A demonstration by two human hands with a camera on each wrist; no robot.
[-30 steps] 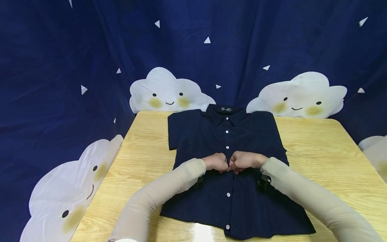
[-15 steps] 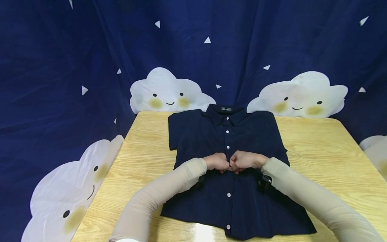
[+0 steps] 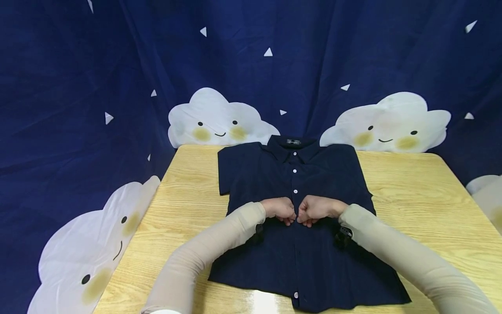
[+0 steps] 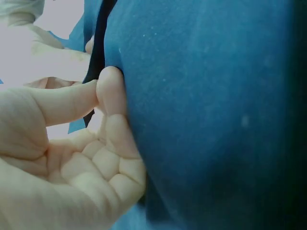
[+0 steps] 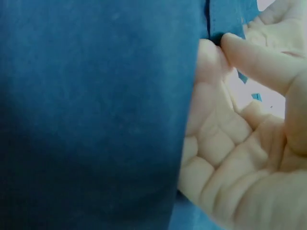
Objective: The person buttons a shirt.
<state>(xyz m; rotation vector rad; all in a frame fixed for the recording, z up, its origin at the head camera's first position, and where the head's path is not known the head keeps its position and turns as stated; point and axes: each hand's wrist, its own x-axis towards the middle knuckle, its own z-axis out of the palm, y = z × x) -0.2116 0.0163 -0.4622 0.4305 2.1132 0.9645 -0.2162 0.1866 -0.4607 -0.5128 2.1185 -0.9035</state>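
A navy short-sleeved button shirt (image 3: 262,174) lies front up, its collar at the far side. Small white buttons (image 3: 295,191) show along its front, above and below the hands. At mid-front my left hand (image 3: 280,208) pinches the edge of the front opening; in the left wrist view its thumb and forefinger meet on the cloth, fingers tucked beneath. Just to the right, a narrow gap away, my right hand (image 3: 319,207) pinches the other edge between thumb and forefinger (image 5: 211,60). Any button or buttonhole under the fingertips is hidden.
The shirt lies on a light wood-grain table (image 3: 188,187). Behind it and at the left hangs a dark blue curtain (image 3: 235,52) with cloud and triangle prints. Light sleeves cover both forearms, and dark wrist devices (image 3: 343,235) sit under the wrists.
My left hand has shifted slightly left, so a small gap now parts the two hands. The button just below the hands is now covered by the shirt's front edge.
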